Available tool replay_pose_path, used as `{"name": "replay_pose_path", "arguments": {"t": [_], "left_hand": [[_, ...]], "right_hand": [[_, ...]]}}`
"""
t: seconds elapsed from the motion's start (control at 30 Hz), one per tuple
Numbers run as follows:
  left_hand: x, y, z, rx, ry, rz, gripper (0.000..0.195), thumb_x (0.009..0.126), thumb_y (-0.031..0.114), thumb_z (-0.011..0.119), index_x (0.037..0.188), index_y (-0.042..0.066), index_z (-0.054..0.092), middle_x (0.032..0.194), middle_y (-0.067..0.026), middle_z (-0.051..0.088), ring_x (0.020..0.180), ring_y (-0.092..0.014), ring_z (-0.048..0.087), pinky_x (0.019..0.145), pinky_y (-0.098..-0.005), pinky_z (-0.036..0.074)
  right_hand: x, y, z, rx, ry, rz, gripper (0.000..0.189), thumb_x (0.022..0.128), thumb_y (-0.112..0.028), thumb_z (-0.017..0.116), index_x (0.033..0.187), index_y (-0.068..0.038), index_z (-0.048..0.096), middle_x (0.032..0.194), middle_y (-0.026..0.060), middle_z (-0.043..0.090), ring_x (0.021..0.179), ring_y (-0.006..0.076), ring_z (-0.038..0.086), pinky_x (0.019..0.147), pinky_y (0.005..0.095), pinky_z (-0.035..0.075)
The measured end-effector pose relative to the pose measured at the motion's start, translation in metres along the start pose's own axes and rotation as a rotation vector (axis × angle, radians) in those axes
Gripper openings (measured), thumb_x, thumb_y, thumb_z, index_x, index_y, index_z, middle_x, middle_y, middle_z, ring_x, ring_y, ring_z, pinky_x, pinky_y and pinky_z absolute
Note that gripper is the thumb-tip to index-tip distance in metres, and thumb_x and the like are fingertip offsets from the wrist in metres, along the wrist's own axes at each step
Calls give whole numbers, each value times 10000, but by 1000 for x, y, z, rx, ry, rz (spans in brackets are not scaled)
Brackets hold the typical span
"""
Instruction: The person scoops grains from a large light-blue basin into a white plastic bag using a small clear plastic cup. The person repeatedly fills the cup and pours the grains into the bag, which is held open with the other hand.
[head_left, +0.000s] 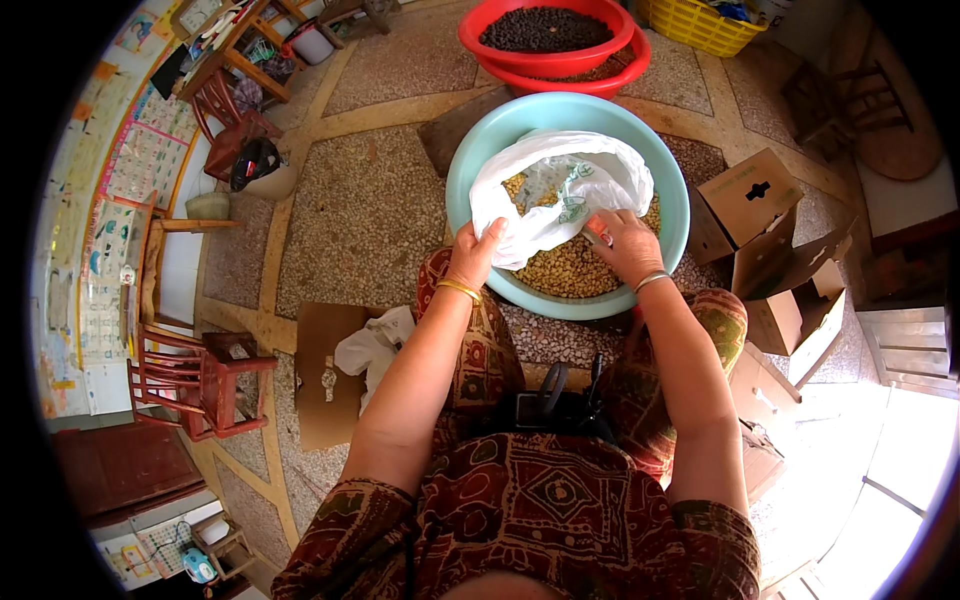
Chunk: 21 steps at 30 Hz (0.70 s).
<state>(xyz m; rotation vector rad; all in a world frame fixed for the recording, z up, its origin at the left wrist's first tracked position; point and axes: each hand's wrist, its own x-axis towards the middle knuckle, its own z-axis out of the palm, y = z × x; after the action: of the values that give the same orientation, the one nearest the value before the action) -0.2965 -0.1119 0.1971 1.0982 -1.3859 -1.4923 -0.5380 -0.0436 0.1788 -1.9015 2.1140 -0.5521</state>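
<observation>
A wide light-blue plastic basin (566, 112) stands before my knees, with yellowish kernels or beans (574, 274) in its bottom. Inside it lies a white plastic bag (555, 146) with green print, its mouth spread wide, and more of the same pieces show within. My left hand (480, 255) pinches the bag's near left edge between thumb and fingers. At the bag's right side, my right hand (626, 244) has its fingers curled over a small orange-red patch or packet (598, 229). My right fingertips are partly hidden, so their hold is unclear.
Beyond the basin, a red basin of dark round pieces (546, 30) rests on another red basin (630, 71). Opened cardboard boxes (791, 300) stand at right. Flattened cardboard (322, 375) and a crumpled white bag (375, 345) lie left. A red wooden chair (202, 382) stands farther left.
</observation>
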Motion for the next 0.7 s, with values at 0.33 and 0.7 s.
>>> {"name": "replay_pose_path", "arguments": {"t": [0.33,0.7], "left_hand": [[3,-11,-2,-59,-12,-13,403,830,334,619,994,-33,593,901,-53,616,813,-118,569,728,-261,461],[-1,-2,-3,2,-54,-11,449,808,369,627,999,-35,591,898,-64,616,809,-127,572,724,-269,462]], "right_hand": [[3,20,0,627,-213,152,509,725,-335,696,1099,-11,573,822,100,636,681,184,597,631,301,479],[10,18,-37,1130,-116,337,455,779,-284,679,1097,19,557,757,43,587,588,88,539,522,228,449]]}}
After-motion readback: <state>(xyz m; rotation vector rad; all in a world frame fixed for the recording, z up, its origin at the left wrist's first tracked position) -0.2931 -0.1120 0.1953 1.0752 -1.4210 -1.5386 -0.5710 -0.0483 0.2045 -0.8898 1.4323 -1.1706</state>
